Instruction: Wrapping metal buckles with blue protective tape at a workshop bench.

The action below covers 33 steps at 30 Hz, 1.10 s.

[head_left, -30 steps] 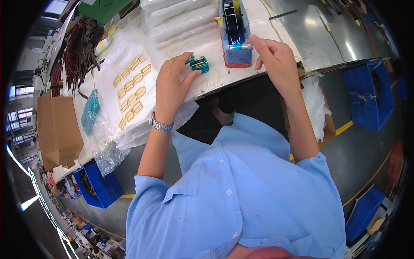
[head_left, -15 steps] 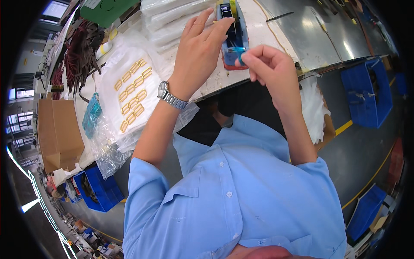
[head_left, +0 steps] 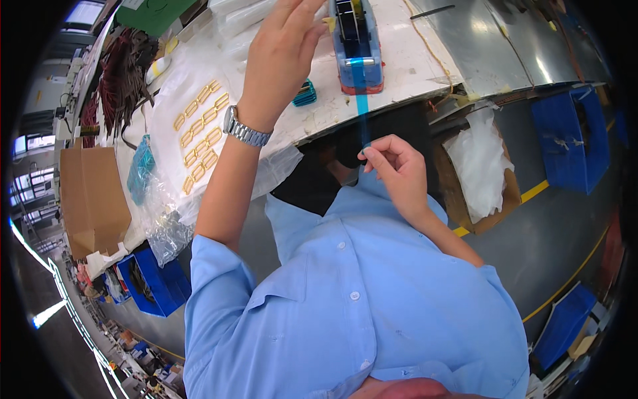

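Observation:
A strip of blue tape (head_left: 362,106) runs from the tape dispenser (head_left: 359,74) down past the table's front edge. My right hand (head_left: 399,169) pinches its lower end between thumb and fingers. To the left of the dispenser, my left hand (head_left: 282,53) reaches over the table with fingers stretched out, a metal watch on its wrist; its fingertips are cut off by the top of the picture. Beside that hand lies a small teal bundle (head_left: 304,94), partly covered. Gold-coloured oblong rings (head_left: 199,136) lie in rows on a white sheet further left.
Plastic-wrapped packs (head_left: 232,30) lie at the back. Dark red strips (head_left: 126,70) and a brown carton (head_left: 93,199) sit on the left, near a teal wrapped bundle (head_left: 141,169). An open carton with white plastic (head_left: 482,166) and a blue bin (head_left: 568,139) stand right of the table.
My right hand has moved down towards my body, drawing out a longer strip of tape. My left hand has shifted left, off the dispenser, uncovering the small teal bundle.

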Each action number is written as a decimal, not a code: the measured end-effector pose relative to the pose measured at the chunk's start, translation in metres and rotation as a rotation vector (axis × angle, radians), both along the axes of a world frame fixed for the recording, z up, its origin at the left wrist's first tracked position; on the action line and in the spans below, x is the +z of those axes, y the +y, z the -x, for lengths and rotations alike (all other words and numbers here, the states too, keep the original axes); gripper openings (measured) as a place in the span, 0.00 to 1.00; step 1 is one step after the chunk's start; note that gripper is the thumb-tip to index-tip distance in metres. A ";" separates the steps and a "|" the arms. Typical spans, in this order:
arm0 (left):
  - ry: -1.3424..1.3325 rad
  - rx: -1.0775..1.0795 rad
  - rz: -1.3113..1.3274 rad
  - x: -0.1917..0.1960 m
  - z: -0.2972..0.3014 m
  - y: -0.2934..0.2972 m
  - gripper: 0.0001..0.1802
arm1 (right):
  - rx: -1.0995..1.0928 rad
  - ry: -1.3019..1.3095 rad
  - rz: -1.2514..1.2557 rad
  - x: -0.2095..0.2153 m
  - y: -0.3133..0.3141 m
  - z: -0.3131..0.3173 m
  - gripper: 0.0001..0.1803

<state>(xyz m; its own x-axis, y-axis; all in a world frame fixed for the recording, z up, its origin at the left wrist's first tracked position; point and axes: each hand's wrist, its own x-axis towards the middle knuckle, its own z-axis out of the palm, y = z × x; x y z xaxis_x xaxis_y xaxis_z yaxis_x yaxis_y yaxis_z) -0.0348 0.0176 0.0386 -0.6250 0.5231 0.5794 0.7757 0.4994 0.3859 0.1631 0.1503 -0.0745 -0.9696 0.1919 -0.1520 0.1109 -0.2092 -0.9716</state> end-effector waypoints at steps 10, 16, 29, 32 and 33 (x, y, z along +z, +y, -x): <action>-0.219 0.393 0.294 -0.024 -0.012 -0.191 0.07 | 0.063 0.049 0.057 -0.004 0.008 0.003 0.04; -0.102 0.333 0.514 -0.040 -0.039 -0.218 0.04 | 0.051 0.038 0.049 0.007 0.008 0.000 0.06; -0.524 0.453 0.178 -0.040 -0.005 -0.232 0.06 | 0.097 0.043 0.218 0.009 0.007 0.000 0.05; -0.862 0.236 -0.317 -0.012 -0.021 -0.181 0.07 | 0.087 0.045 0.228 0.007 0.007 -0.001 0.05; -0.867 0.232 -0.315 -0.012 -0.031 -0.164 0.07 | 0.092 0.044 0.235 0.008 0.008 -0.001 0.05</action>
